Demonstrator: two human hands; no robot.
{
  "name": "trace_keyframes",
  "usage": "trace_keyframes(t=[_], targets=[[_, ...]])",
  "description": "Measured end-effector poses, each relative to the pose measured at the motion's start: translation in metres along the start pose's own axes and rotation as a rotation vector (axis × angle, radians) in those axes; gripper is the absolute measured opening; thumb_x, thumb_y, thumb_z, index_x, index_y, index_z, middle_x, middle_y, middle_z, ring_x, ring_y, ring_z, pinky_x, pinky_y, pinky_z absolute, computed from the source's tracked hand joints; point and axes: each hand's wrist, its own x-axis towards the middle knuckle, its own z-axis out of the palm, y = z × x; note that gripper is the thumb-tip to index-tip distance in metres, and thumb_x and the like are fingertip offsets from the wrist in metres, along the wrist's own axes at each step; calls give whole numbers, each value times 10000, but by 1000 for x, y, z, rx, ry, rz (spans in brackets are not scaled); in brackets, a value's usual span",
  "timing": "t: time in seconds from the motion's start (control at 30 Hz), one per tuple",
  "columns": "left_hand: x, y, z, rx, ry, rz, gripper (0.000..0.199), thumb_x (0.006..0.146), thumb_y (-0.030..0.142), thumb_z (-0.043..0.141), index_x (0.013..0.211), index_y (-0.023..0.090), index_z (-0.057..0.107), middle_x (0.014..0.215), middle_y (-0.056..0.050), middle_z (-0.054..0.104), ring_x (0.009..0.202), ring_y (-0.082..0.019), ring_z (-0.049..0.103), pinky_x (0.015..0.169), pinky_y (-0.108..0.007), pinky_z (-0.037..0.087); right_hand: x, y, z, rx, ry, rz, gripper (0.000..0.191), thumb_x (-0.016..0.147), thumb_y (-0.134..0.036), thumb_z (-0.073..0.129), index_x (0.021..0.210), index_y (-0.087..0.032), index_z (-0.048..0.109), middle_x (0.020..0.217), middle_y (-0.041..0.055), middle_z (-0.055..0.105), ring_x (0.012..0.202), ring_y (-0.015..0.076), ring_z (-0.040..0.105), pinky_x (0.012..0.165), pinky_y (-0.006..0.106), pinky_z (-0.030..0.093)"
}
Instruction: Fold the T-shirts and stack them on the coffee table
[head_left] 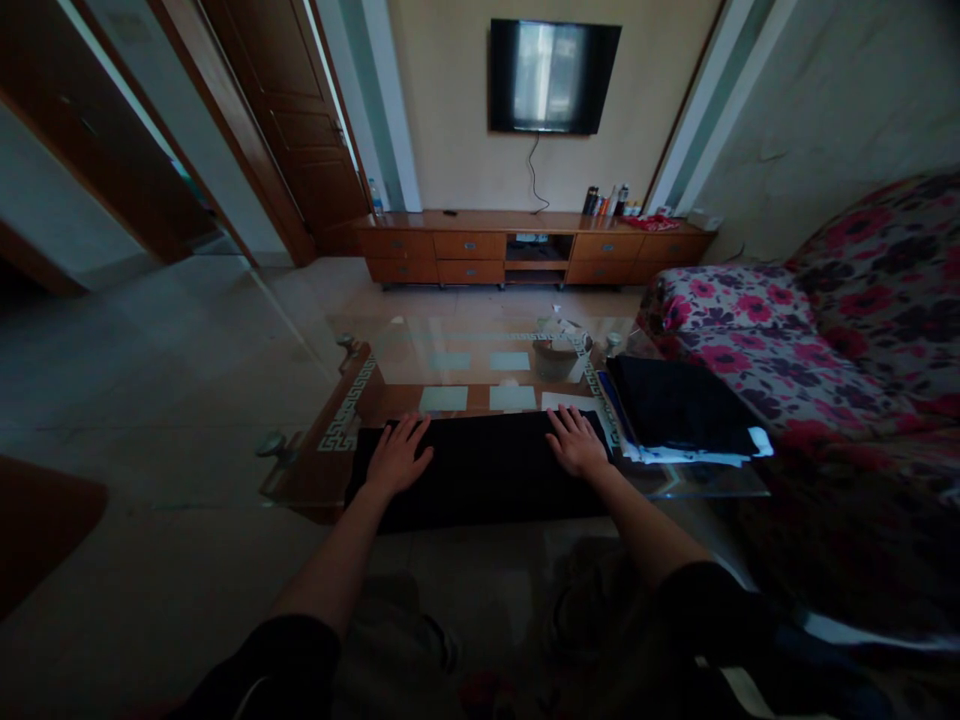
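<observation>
A black cloth, folded into a wide flat strip, lies along the near edge of the glass table. On its left end my left hand rests flat, fingers spread. My right hand lies on the cloth's right end, also with its fingers apart. Neither hand grips anything. Just right of the cloth is a stack of folded clothes, with a black piece on top and white and blue edges showing beneath.
A flowered sofa stands at the right. Beyond the table are a low wooden cabinet with bottles on its right part and a wall television. A basket shows near the table's far right.
</observation>
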Motion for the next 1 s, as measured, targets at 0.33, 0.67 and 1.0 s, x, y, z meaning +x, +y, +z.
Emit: trace_keyframes(t=[0.33,0.67,1.0], targets=[[18,4,-8,-28,-69,-15,534,1043,385,301,1570,399,379,1669,13,331,1563,-216,222,1259,-488,136,3,-6,-6,-2,-34,93,675,1054,-512,252,1650,-200,205,1716,49,139,1587,230,49,1267,453,85],[55,69,9,-106,19,122,604,1040,419,303,1605,209,328,1678,-71,304,1549,-235,258,1263,-437,182,32,-86,-10,91,97,27,721,1044,-495,315,1625,-74,249,1711,142,78,1584,289,64,1264,466,55],[51,84,16,-130,-29,267,632,1028,423,346,1635,276,249,1697,-13,245,1570,-221,197,1276,-439,152,28,-121,-1,136,60,-99,651,1054,-499,317,1613,-166,329,1699,93,180,1579,278,127,1268,482,65]])
